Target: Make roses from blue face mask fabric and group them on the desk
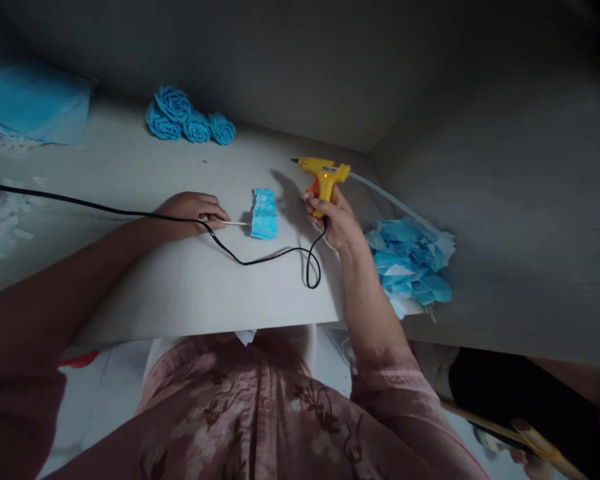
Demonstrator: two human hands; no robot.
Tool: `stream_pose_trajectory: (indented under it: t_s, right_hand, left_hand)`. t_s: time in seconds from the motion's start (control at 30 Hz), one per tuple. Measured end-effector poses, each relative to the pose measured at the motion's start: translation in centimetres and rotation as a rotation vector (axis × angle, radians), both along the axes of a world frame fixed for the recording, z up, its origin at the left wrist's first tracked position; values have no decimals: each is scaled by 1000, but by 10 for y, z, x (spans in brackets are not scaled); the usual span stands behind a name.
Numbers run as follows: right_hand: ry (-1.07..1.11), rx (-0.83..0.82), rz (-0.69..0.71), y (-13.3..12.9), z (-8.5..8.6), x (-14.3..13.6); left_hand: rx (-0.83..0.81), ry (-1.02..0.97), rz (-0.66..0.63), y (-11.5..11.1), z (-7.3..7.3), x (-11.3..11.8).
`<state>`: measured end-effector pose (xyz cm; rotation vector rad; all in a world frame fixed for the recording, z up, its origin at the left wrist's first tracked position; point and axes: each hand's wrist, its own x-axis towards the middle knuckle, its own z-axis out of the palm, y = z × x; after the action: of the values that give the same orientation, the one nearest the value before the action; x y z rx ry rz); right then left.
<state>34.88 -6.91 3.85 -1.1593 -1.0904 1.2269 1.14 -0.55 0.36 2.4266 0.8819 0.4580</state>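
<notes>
My left hand [193, 215] rests on the table, its fingers closed on a thin pale stick [237, 223]. At the stick's far end is a small crinkled piece of blue crepe paper [264, 215]. My right hand [333, 217] grips the handle of a yellow hot glue gun [325, 175], its nozzle pointing left above the table. A small red light glows on the gun, and a long translucent glue stick [395, 200] sticks out of its back. From the handle a black cord [250, 262] loops across the table and over my left wrist.
Several rolled blue paper roses [193, 120] lie at the back. A heap of blue crepe paper pieces [413, 260] sits at the right edge. Blue sheets [35, 100] and white scraps [3, 220] are on the left. Grey walls [260, 60] stand behind and to the right.
</notes>
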Motion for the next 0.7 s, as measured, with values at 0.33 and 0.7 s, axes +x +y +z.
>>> stream_pose_trajectory:
  t_s: [0.33,0.7]
  right_hand:
    - [-24,0,82,-2,0,-5]
    - [44,169,240,-30,51,-67]
  left_hand:
    - [32,-19,-23,1,-3,3]
    - [-62,-616,311,-42,54,28]
